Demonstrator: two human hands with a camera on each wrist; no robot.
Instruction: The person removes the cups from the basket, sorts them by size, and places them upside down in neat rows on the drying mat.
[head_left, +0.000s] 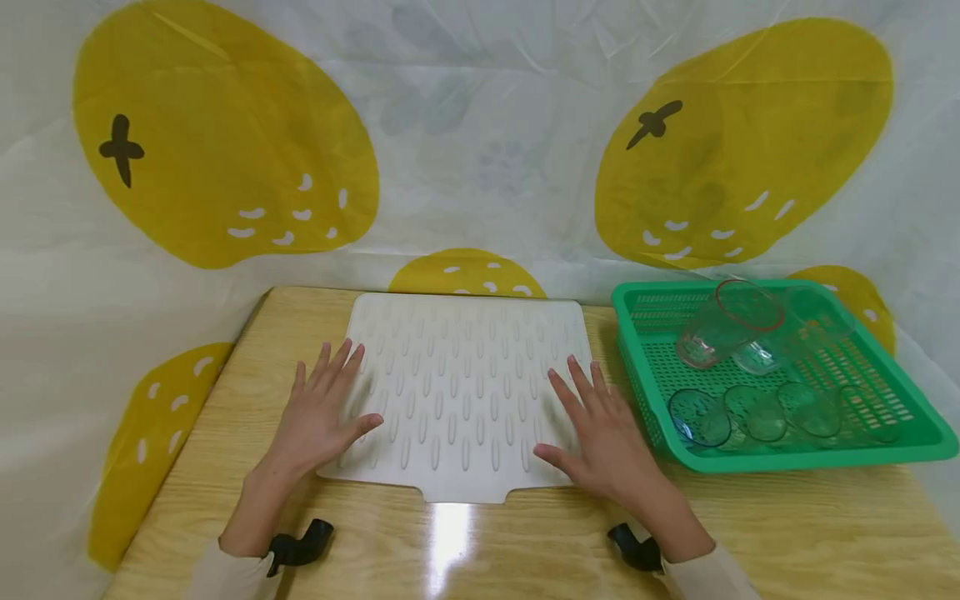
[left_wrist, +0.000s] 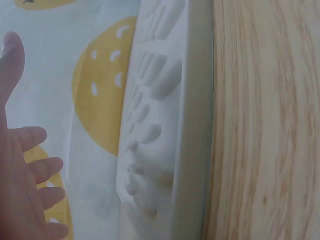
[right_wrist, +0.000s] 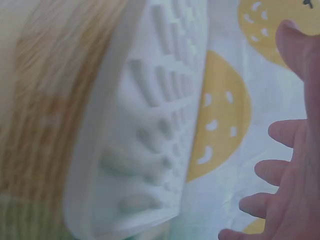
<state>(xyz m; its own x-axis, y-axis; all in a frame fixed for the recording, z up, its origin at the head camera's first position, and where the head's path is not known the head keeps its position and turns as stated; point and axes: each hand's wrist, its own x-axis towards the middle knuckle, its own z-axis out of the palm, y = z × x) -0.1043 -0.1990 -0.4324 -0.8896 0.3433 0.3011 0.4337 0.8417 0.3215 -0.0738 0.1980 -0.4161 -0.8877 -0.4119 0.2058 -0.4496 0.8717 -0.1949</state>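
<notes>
A white draining board point(head_left: 457, 400) with rows of raised oblong ridges lies on the wooden table, its short tab toward me. My left hand point(head_left: 313, 427) hovers by the board's left edge, fingers spread and holding nothing. At the right edge, my right hand point(head_left: 609, 446) is likewise spread, its palm downward and its fingertips overlapping the board in the head view. Both wrist views show straight, separated fingers apart from the board, the left hand point(left_wrist: 25, 170) on one side and the right hand point(right_wrist: 290, 170) on the other.
To the right stands a green plastic basket point(head_left: 795, 460). Inside, a red-rimmed glass point(head_left: 705, 333) leans beside a clear glass point(head_left: 757, 358), with several more glasses lying along the front. A white cloth with yellow fruit prints point(head_left: 487, 167) hangs behind the table point(head_left: 360, 542).
</notes>
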